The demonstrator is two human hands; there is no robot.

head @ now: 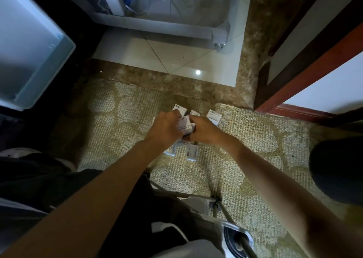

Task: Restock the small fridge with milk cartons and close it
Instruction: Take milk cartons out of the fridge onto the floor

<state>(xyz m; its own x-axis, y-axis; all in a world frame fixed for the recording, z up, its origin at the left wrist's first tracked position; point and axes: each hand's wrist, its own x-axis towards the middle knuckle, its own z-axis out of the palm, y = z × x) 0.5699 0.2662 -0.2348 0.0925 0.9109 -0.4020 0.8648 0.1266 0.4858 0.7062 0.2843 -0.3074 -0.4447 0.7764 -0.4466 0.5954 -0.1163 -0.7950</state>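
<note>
**First:** White milk cartons point(214, 116) are seen lying loose on the woven rug point(255, 140). How much of the restocking is judged done?

**Second:** Very little, it would seem. Several cartons are counted on the rug around the hands. None can be made out inside the fridge from this view.

**First:** And how are the hands described?

**Second:** Both are closed on a load. The left hand point(167, 130) and the right hand point(206, 132) are curled in from either side round a held carton point(184, 123), which is kept over the others. Whether a second carton is clamped beneath it cannot be told.

**First:** Where is the fridge placed?

**Second:** A pale door shelf point(45, 71) is shown at the far left and is taken to be the inside of the fridge's open door. It is set well apart from the pile, and nothing is seen in its visible part. The cabinet itself is lost in shadow.

**First:** What is left, then?

**Second:** Nearly everything, by this judgement. The gripped carton is yet to be carried across and set inside. The cartons on the rug are to be gathered in turn, and the door is to be shut last.
</note>
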